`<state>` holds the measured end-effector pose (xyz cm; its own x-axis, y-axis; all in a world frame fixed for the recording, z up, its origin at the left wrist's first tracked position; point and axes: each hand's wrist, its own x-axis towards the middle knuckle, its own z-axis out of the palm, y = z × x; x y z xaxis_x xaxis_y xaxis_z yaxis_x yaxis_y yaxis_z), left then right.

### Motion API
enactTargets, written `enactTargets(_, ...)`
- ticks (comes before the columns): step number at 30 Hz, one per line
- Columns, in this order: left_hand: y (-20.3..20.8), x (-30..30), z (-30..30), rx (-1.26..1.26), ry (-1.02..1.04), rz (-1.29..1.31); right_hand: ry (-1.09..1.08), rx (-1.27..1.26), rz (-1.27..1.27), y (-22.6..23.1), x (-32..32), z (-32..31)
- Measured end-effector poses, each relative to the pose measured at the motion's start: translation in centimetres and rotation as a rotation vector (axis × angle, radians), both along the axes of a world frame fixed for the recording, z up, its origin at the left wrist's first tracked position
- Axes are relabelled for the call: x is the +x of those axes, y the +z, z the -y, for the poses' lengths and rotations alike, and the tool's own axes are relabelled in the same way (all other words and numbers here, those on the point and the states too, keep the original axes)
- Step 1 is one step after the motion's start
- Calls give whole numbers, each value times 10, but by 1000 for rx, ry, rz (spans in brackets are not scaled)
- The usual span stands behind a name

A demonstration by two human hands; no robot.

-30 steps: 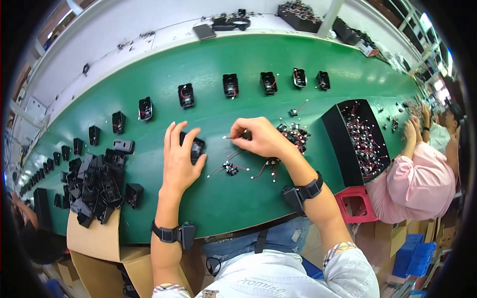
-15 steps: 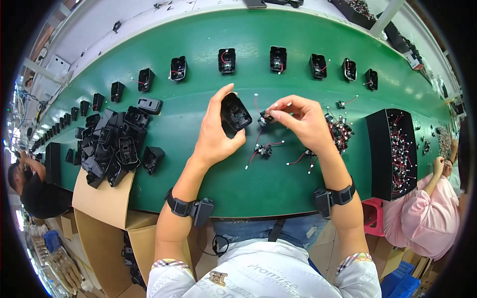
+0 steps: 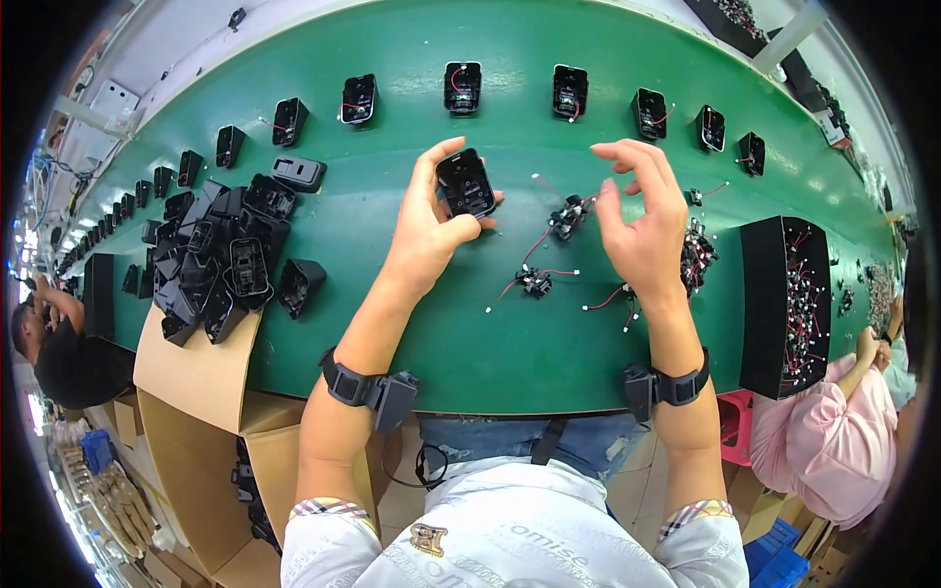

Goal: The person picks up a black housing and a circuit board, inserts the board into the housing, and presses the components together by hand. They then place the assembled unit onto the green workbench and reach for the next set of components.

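My left hand [image 3: 431, 220] is wrapped round a black plastic housing [image 3: 466, 184], its open hollow side facing up toward me. To the right, my right hand [image 3: 642, 216] hovers with thumb and fingers apart and nothing visible between them. Close by its thumb lies a small cluster of black parts with red wires and white plugs [image 3: 569, 218] on the green table. Another wired part [image 3: 535, 282] rests nearer to me, and a heap of wired parts [image 3: 698, 257] is partly hidden behind my right hand.
Black housings [image 3: 463, 88] stand in a curved row along the far side. A pile of housings [image 3: 211, 255] sits at left on a cardboard box flap [image 3: 191, 367]. At right is a black bin [image 3: 765, 304] of wired parts. Other people [image 3: 828, 441] work at both sides.
My right hand has opened and drawn away to the right from the wired part it was pinching. The housing in my left hand has turned. The whole view has shifted slightly.
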<state>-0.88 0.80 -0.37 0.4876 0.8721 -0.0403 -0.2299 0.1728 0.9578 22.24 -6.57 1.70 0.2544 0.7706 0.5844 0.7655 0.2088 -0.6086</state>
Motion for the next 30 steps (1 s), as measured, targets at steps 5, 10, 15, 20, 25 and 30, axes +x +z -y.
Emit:
enactTargets(5,-2,0,3,66,1,-63,300,-449,188,3,-6,9)
enactTargets(10,-8,1,3,111,-18,-109,277,-531,314,3,2,10)
enactTargets(15,-11,0,3,155,-18,-139,426,-481,183,31,-1,18)
enactTargets(20,-12,2,3,226,-18,-171,422,-658,333,4,-26,25)
enactTargets(25,-12,0,3,232,-30,-183,532,-645,103,13,-7,20)
enactTargets(30,-6,0,6,234,-81,-119,594,-555,-578,26,0,16)
